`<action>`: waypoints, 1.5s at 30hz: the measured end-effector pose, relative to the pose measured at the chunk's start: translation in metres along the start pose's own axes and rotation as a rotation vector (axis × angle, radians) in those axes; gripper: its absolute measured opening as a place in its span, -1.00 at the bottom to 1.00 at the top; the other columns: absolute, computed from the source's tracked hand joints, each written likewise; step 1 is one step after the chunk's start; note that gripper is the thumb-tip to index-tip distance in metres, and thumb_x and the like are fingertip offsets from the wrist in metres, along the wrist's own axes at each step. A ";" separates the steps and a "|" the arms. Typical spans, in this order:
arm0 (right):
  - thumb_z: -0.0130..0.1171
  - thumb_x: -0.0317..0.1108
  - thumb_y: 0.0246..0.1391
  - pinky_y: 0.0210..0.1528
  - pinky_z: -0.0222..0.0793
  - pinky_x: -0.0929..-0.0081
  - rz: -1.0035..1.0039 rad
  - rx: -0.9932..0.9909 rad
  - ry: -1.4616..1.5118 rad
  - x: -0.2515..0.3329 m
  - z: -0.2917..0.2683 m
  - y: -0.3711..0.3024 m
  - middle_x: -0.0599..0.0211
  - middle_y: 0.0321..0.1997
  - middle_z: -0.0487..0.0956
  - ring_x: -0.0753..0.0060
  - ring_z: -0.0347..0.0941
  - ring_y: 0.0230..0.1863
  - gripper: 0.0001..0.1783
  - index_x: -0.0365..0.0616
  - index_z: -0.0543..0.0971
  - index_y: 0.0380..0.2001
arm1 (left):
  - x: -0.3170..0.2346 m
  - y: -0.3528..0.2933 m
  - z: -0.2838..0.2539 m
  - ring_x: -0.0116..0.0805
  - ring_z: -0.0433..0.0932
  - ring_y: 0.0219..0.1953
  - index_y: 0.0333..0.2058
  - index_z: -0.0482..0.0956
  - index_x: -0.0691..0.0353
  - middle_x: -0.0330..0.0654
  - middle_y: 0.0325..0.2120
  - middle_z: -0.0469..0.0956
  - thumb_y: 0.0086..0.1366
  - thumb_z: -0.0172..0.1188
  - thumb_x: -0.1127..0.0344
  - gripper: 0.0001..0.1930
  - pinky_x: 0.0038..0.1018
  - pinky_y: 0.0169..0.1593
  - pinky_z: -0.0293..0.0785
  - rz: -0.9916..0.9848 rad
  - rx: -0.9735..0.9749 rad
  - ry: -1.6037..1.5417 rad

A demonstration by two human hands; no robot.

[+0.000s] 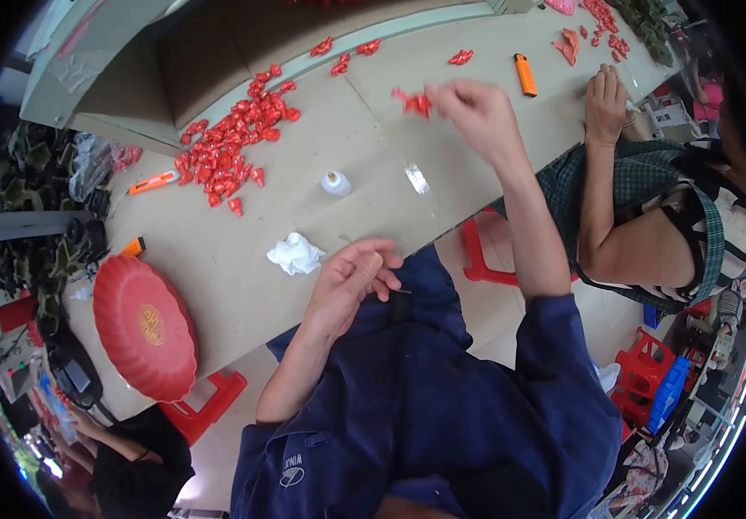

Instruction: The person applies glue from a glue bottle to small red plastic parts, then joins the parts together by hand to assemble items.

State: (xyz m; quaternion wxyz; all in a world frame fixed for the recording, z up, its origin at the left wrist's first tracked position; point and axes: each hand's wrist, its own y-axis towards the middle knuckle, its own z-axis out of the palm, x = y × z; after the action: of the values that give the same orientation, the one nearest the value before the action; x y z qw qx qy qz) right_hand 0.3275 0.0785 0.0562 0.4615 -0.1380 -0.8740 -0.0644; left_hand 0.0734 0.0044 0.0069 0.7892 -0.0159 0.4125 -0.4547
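My right hand (479,121) reaches out over the table, fingers curled, its fingertips against a small glossy red piece (416,103) that is partly blurred. Whether it is lifted or touching the tabletop is hard to see. Close to the near table edge, my left hand (351,281) is loosely bent with its fingers apart and nothing visible in them. A crumpled white tissue (295,254) lies beside it. Farther off stands a small white bottle (336,183) with a narrow tip. Many similar red pieces (233,147) form a heap on the left, with a few scattered along the shelf.
An orange cutter (154,182) lies by the heap, and an orange lighter (524,75) lies at the right. A red scalloped tray (144,329) sits at the left edge. Clear tape (416,179) sticks to the table (252,298). At right, a co-worker's hand (605,105) rests on it.
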 end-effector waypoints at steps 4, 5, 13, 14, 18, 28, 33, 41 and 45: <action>0.07 0.04 -0.02 -0.42 0.29 0.64 0.085 -0.241 -0.255 -0.020 -0.002 0.108 0.41 -0.65 0.48 0.62 0.35 -0.57 -0.52 -0.24 0.58 -0.49 | 0.004 0.002 0.000 -0.45 0.51 -0.37 -0.10 0.40 0.31 -0.13 -0.30 0.50 0.30 -0.05 0.32 -0.75 -0.61 -0.36 0.42 -0.010 0.020 0.071; 0.07 0.04 -0.02 -0.42 0.29 0.64 0.081 -0.241 -0.255 -0.025 -0.001 0.126 0.41 -0.65 0.48 0.62 0.35 -0.57 -0.52 -0.24 0.58 -0.49 | 0.004 0.002 0.000 -0.45 0.51 -0.36 -0.12 0.41 0.32 -0.13 -0.31 0.50 0.30 -0.06 0.33 -0.76 -0.60 -0.34 0.43 -0.001 0.023 0.076; 0.07 -0.13 -0.05 -0.20 0.33 0.52 0.070 -0.318 -0.302 -0.042 -0.033 0.112 0.27 -0.31 0.59 0.50 0.46 -0.34 -0.66 -0.11 0.60 -0.27 | 0.005 0.001 -0.005 -0.42 0.51 -0.33 -0.14 0.42 0.33 -0.13 -0.31 0.51 0.30 -0.06 0.35 -0.77 -0.56 -0.28 0.43 0.033 0.047 0.094; 0.08 -0.21 -0.05 -0.20 0.32 0.51 0.016 -0.250 -0.318 -0.054 -0.037 0.103 0.26 -0.23 0.57 0.48 0.45 -0.31 -0.68 -0.10 0.58 -0.24 | 0.005 0.001 -0.006 -0.42 0.51 -0.33 -0.14 0.42 0.33 -0.13 -0.31 0.51 0.30 -0.07 0.36 -0.77 -0.56 -0.27 0.43 0.038 0.066 0.098; 0.13 -0.38 -0.07 -0.17 0.31 0.52 -0.176 -0.066 -0.382 -0.079 -0.037 0.081 0.23 -0.12 0.51 0.43 0.42 -0.28 -0.68 -0.11 0.54 -0.16 | 0.006 0.001 -0.006 -0.42 0.51 -0.33 -0.14 0.43 0.34 -0.13 -0.32 0.51 0.30 -0.07 0.36 -0.77 -0.56 -0.26 0.43 0.037 0.090 0.108; 0.28 -0.42 -0.25 -0.30 0.29 0.57 -0.292 0.218 -0.017 0.008 -0.001 -0.061 0.30 -0.40 0.49 0.45 0.41 -0.37 -0.63 -0.18 0.51 -0.25 | 0.005 -0.008 0.005 -0.45 0.50 -0.33 -0.08 0.38 0.33 -0.16 -0.32 0.50 0.27 -0.01 0.38 -0.74 -0.60 -0.30 0.41 0.103 -0.063 0.051; 0.36 -0.42 -0.33 -0.38 0.26 0.66 -0.319 0.365 0.083 0.023 0.025 -0.107 0.38 -0.43 0.49 0.53 0.37 -0.42 -0.64 -0.20 0.52 -0.35 | -0.002 -0.008 0.014 -0.48 0.49 -0.34 -0.05 0.36 0.33 -0.17 -0.29 0.50 0.22 0.08 0.41 -0.68 -0.63 -0.32 0.40 0.211 -0.130 0.045; 0.32 -0.44 -0.28 -0.40 0.30 0.60 -0.230 0.500 0.268 0.024 0.055 -0.116 0.36 -0.44 0.48 0.52 0.36 -0.45 -0.73 -0.20 0.51 -0.42 | 0.008 -0.023 -0.009 -0.55 0.49 -0.43 -0.24 0.50 0.36 -0.16 -0.40 0.55 0.17 0.12 0.47 -0.83 -0.67 -0.39 0.41 0.311 -0.174 0.033; 0.33 -0.44 -0.27 -0.40 0.27 0.64 -0.195 0.511 0.484 0.016 0.069 -0.117 0.39 -0.43 0.49 0.61 0.34 -0.44 -0.75 -0.23 0.52 -0.43 | 0.006 -0.028 -0.012 -0.53 0.49 -0.44 -0.25 0.50 0.35 -0.15 -0.40 0.55 0.17 0.12 0.48 -0.84 -0.66 -0.38 0.42 0.317 -0.173 -0.007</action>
State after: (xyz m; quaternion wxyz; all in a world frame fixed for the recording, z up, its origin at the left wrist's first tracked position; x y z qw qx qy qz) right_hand 0.2292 -0.0134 0.0319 0.6662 0.0849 -0.7364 0.0818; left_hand 0.0471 -0.0120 0.0062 0.8480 -0.0199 0.4447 -0.2875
